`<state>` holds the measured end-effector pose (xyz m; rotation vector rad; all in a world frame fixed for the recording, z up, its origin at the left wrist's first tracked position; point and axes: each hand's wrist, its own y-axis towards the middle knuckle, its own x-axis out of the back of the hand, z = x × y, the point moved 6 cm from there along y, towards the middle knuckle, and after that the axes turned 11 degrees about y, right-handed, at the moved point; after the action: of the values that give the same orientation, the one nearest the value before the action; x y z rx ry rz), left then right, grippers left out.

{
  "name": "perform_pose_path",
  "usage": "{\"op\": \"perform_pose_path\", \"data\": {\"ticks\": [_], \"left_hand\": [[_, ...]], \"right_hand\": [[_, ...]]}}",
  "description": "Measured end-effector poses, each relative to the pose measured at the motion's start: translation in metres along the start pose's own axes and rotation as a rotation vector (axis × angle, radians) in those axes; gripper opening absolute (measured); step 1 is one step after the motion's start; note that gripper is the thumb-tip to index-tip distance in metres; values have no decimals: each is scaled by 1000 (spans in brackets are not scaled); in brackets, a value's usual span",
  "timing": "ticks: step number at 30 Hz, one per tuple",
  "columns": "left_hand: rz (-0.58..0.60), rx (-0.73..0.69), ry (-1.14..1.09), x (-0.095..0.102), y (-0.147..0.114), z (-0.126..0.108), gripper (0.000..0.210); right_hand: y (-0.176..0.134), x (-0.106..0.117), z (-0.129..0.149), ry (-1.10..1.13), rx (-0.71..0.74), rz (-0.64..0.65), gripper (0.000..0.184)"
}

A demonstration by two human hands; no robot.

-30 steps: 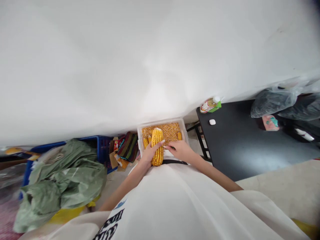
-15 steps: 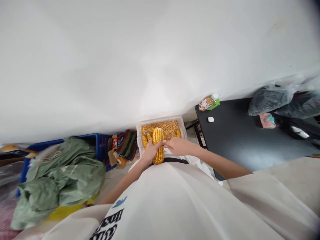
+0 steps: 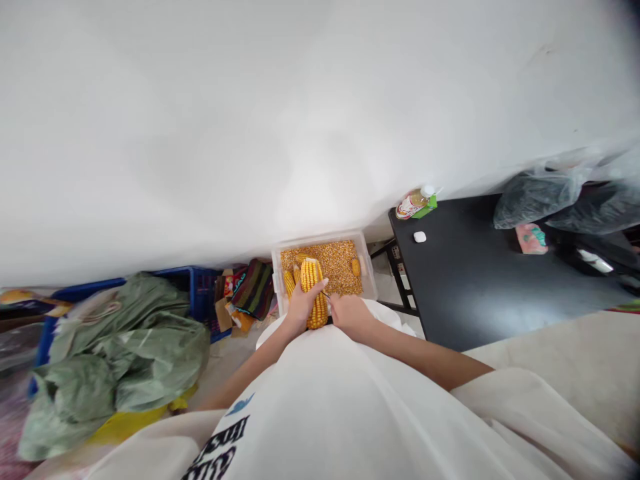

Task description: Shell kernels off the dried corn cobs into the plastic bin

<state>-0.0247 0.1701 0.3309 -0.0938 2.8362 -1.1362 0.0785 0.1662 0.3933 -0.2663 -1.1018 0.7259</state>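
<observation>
My left hand is wrapped round a yellow corn cob, its thumb lying across the kernels. The cob stands tilted up close to my body, over the near side of a clear plastic bin. Beside it, my right hand is closed on a thin metal tool; only a slim dark shaft shows, pointing at the cob's right side, and the handle is hidden in my fist. Loose corn kernels fill the bin, with more cobs at its left and a short cob piece at its right.
To the right is a black table with a bottle, a small white case and plastic bags. On the left, a blue crate holds green cloth. A white wall rises behind the bin.
My right hand has moved down and nearer my body along the cob, uncovering more kernels in the bin. The tool's shaft shows more clearly. My left hand keeps its grip on the cob.
</observation>
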Motion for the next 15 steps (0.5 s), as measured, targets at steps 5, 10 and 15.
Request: {"op": "perform_pose_path", "data": {"ticks": [5, 10, 15], "left_hand": [[54, -11, -97, -2, 9, 1, 45], [88, 39, -168, -5, 12, -2, 43], [132, 69, -162, -10, 11, -5, 45]], "right_hand": [[3, 0, 1, 54, -21, -34, 30], [2, 7, -4, 101, -24, -83, 37], [3, 11, -8, 128, -22, -100, 37]]}}
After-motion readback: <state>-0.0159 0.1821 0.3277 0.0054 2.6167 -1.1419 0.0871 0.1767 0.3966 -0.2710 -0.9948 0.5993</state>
